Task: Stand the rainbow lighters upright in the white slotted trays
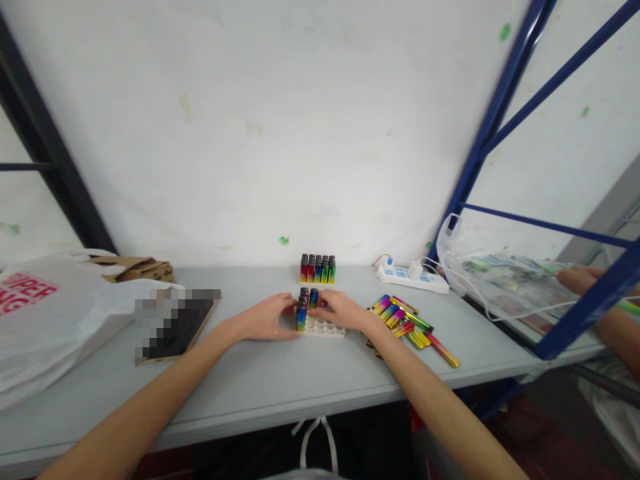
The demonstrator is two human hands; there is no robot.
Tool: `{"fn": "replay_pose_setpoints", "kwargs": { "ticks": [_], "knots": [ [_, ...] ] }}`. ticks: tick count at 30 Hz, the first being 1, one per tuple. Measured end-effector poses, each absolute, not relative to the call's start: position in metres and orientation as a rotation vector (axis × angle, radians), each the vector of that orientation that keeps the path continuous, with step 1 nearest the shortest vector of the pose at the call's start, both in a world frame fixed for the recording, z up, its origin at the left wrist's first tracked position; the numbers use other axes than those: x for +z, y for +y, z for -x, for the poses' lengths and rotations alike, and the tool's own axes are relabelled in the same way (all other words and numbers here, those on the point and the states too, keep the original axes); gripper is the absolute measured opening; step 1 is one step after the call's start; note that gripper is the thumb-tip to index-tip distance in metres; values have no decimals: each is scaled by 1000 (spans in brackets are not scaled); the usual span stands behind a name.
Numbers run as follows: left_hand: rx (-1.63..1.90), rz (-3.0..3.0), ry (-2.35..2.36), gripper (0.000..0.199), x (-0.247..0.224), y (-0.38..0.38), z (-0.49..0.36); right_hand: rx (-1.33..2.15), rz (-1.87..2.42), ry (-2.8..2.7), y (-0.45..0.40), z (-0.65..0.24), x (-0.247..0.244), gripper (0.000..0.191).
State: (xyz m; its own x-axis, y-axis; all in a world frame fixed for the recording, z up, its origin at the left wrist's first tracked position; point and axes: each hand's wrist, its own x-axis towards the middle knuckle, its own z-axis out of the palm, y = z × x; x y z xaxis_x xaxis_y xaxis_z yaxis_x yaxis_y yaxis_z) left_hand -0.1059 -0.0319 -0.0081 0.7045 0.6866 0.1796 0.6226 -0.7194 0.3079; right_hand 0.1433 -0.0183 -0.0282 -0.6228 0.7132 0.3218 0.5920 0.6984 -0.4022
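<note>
A white tray (327, 328) with rows of holes lies on the desk before me. Several lighters (301, 319) with black tops and shiny colour-fade bodies stand upright in its left end. My left hand (267, 318) is curved around that end, thumb at the front edge and fingertips farther back, by the lighters. A blue lighter (313, 299) stands upright at the fingertips of my right hand (345, 310), which reaches over the tray's back right part. The right fingers are closed at it, though their far side is hidden.
Behind stands a full block of lighters (317, 270). Loose shiny lighters (400, 320) are piled beside my right forearm. A power strip (413, 277), a dark flat device (185, 327), a white plastic bag (65, 313) and a blue frame (485, 143) surround them. Another person's hand (595, 293) shows at far right.
</note>
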Motion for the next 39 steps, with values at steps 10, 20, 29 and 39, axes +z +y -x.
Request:
{"fn": "replay_pose_setpoints", "kwargs": {
  "ticks": [10,20,29,39],
  "knots": [
    [416,-2665,1043,49,-6,-34,107,-18,1679,-2054,-37,-261,14,30],
    [430,-2648,1059,54,-11,-30,108,-87,1790,-2226,-104,-287,-56,67],
    [437,-2608,1075,54,-7,-33,106,-132,1592,-2264,-74,-277,-57,61],
    [396,-2599,1083,57,-8,-32,105,62,1380,-2187,-42,-274,-54,48]
  ]
}}
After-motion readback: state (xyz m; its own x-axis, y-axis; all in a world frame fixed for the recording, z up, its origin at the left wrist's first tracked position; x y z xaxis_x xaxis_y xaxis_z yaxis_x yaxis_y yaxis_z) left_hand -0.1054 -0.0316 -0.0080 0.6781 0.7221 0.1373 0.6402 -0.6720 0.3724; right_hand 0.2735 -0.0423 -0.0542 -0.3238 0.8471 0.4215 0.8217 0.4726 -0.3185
